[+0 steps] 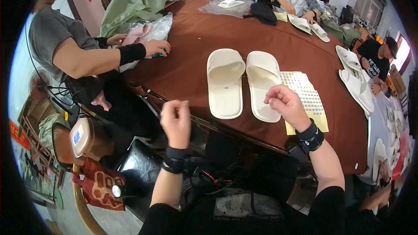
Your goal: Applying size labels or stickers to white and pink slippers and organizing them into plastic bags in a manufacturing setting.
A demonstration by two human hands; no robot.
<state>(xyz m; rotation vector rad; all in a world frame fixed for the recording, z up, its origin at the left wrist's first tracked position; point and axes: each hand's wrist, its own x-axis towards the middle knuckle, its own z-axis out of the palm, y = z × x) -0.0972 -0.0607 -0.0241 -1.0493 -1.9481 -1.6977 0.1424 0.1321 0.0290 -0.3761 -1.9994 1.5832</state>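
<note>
A pair of cream slide slippers lies side by side before me, toes away: the left slipper (225,100) has a small printed mark on its insole, the right slipper (263,67) is partly covered by my hand. My right hand (291,108) hovers at the right slipper's heel, thumb and forefinger pinched together; whatever may be between them is too small to make out. Beside it lies a yellowish sheet of small white labels (314,104). Off the table's near edge, left of the slippers, my left hand (176,124) is raised, fingers loosely curled, thumb apart, nothing visible in it.
A brown cloth covers the table (183,78). At left a person handles a clear plastic bag (160,28). Another person at the far side touches white slippers (300,24). More slippers (357,88) line the right edge. A chair with a red bag (102,185) stands lower left.
</note>
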